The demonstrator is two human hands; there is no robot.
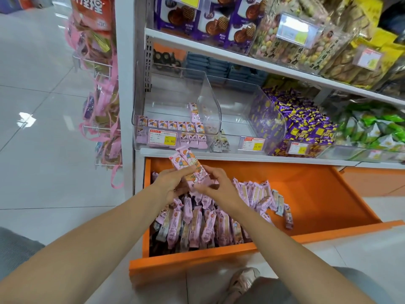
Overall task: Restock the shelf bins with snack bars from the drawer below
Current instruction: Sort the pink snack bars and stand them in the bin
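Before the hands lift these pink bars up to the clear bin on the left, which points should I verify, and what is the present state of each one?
1. Grip: the left hand and the right hand both hold the pink bars above the drawer: ok.
2. Product match: their wrappers look like the front row in the left bin: ok.
3. Room in that bin: the floor behind the row is bare: ok.
4. Path up to the bin: nothing stands in between: ok.
5. Number of bars held: at least two show, and fingers hide the rest: cannot tell.
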